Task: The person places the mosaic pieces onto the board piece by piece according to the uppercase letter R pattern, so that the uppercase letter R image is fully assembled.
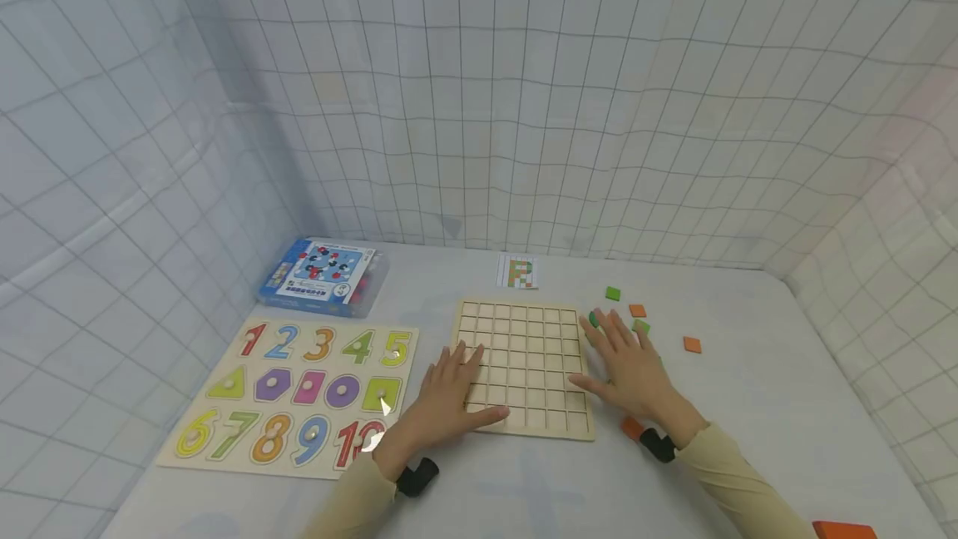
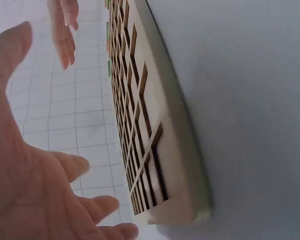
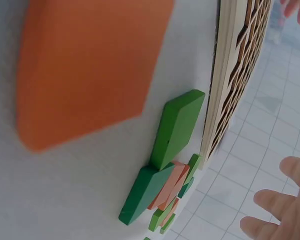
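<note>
A wooden grid board [image 1: 524, 368] with bare square cells lies flat on the table. My left hand [image 1: 441, 406], fingers spread, is over its lower left edge; in the left wrist view the hand [image 2: 30, 175] is beside the board [image 2: 177, 165] and holds nothing. My right hand [image 1: 636, 373] hovers at the board's right edge with fingers extended, partly hiding small tiles beneath. In the right wrist view an orange tile [image 3: 95, 70], a green tile [image 3: 180, 127] and a dark green tile [image 3: 145, 195] lie below the fingers [image 3: 275, 205], apart from them.
Loose tiles, one green [image 1: 613, 294] and one orange [image 1: 692, 344], lie right of the board. A pattern card [image 1: 518, 271] is behind it. At left are a number puzzle [image 1: 318, 356] and a blue box [image 1: 322, 277]. An orange object [image 1: 844, 530] shows at bottom right.
</note>
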The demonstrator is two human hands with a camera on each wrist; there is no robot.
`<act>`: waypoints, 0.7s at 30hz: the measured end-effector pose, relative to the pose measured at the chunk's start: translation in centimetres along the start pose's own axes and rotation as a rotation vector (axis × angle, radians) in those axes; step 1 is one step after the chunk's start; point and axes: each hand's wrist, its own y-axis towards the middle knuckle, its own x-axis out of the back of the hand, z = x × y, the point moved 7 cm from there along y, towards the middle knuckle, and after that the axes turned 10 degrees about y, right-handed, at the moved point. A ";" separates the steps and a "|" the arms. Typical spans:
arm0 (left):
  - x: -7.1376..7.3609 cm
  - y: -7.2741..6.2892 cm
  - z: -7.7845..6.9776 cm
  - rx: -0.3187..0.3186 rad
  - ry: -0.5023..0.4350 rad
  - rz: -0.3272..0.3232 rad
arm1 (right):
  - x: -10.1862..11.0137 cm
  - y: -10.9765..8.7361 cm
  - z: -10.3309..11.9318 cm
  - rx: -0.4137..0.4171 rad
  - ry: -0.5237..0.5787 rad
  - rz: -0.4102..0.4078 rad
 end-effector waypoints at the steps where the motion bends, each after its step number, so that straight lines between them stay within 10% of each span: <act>1: -0.2 -0.2 0.1 0.009 -0.030 0.002 | 0.2 0.1 -0.1 0.004 0.001 -0.019; 21: -2.6 -1.1 1.0 0.056 -0.145 -0.089 | 2.6 1.9 -5.3 -0.078 0.174 -0.215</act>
